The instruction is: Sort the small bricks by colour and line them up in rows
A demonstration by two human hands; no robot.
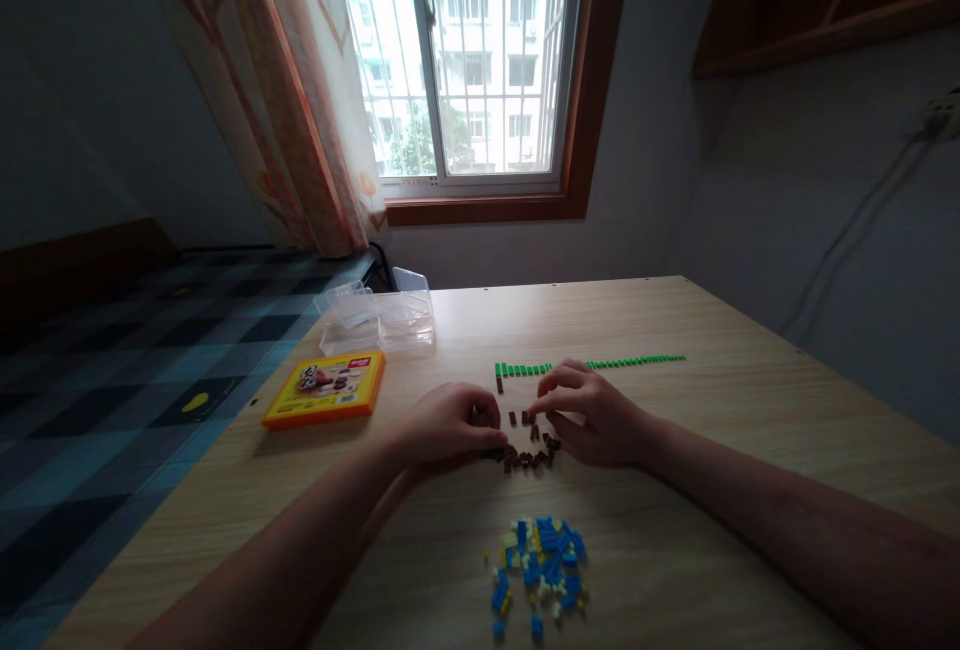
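Observation:
My left hand (454,422) rests on its side at the left of a loose pile of small brown toy bricks (525,460). Its fingers are loosely curled, a gap separates them from the thumb, and the thumb tip is by the pile. From the right, my right hand (596,417) reaches in with bent, spread fingers. One fingertip touches a small brown brick (527,418) lying above the pile. A long row of green bricks (517,370) runs behind my right hand, which hides part of it. At the row's left end sits another brown brick (499,385).
Nearer me lies a heap of blue, yellow and cream bricks (544,565) on the wooden table (675,530). An orange-yellow box (326,388) is at the left, with clear plastic containers (382,322) behind it. A bed with a checked cover (150,410) adjoins the table's left side.

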